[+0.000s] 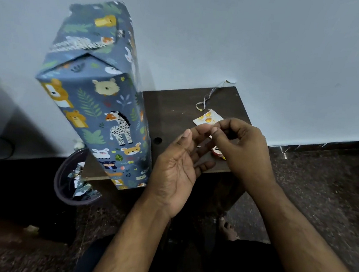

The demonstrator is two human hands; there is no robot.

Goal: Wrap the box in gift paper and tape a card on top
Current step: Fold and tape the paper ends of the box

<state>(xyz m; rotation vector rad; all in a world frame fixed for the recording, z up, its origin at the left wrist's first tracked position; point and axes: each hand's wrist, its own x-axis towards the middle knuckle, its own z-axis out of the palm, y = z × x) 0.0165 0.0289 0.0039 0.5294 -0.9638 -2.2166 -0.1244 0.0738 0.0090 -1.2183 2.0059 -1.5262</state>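
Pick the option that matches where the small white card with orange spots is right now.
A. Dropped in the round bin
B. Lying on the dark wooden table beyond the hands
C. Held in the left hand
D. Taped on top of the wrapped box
B: the small white card with orange spots lies flat on the dark wooden table, just beyond the fingers, apart from the tall box wrapped in blue animal-print paper.

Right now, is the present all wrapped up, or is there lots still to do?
Nearly there. The box stands on the small table already covered in animal paper, its top end folded shut. Both hands, left and right, meet over the table, seemingly working a bit of tape, too small to be sure. The card still lies on the table, so taping it on top remains.
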